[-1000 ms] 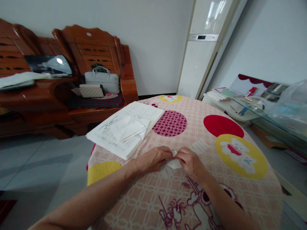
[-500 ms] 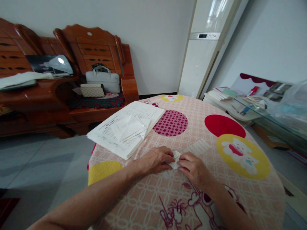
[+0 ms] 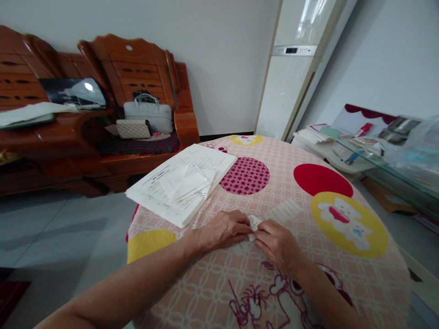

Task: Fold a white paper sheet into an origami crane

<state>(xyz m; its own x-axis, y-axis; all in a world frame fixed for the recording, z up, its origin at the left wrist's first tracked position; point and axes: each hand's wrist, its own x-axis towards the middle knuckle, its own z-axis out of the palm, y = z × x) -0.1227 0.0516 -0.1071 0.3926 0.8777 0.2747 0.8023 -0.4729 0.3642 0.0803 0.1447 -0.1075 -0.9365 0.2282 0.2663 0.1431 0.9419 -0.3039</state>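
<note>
One tablecloth [image 3: 206,292], one small paper [image 3: 254,222] between one left hand [image 3: 226,230], one right hand [image 3: 278,243].

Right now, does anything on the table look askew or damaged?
No damage shows, but the folded papers overlap at odd angles on the printed sheets. The small paper between the left hand and right hand is too covered to judge.

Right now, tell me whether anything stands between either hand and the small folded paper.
Nothing visible does: the left hand and the right hand have their fingers on the small folded paper, at opposite sides. The stack of printed sheets lies beyond the left forearm, not between.
</note>
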